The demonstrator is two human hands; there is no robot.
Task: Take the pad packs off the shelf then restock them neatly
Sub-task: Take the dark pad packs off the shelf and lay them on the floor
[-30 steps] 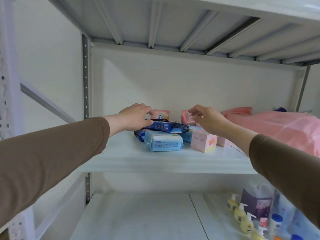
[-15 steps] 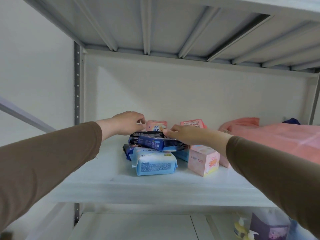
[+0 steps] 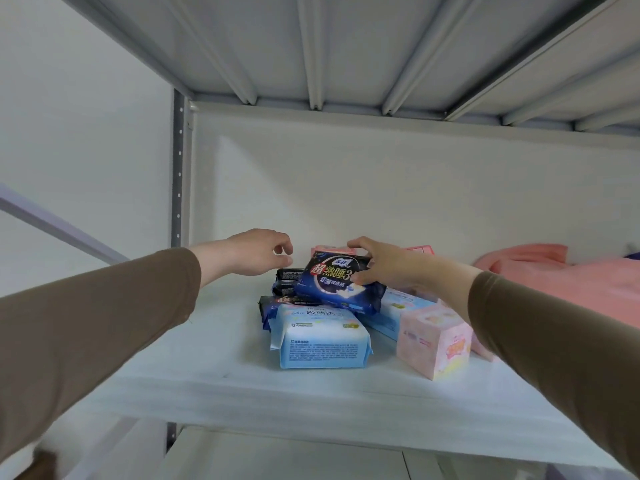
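A jumble of pad packs lies on the white shelf (image 3: 214,382). My right hand (image 3: 384,265) grips the dark blue pack (image 3: 336,282) by its right end and tilts it up off the pile. My left hand (image 3: 256,251) hovers just left of that pack with loosely curled fingers, holding nothing. Under it lie black packs (image 3: 287,285). A light blue pack (image 3: 322,337) sits at the front, a pink pack (image 3: 436,341) to its right, another light blue pack (image 3: 391,310) between them. Pink packs (image 3: 420,250) at the back are mostly hidden.
A pink cloth bundle (image 3: 561,282) fills the shelf's right side. A grey upright post (image 3: 178,168) stands at the back left. The ribbed underside of the upper shelf (image 3: 346,46) hangs close overhead. A lower shelf (image 3: 277,459) shows beneath.
My right hand has taken hold of the dark blue pack and tipped it up so its printed face shows. The left hand stayed near the pile. The view moved closer.
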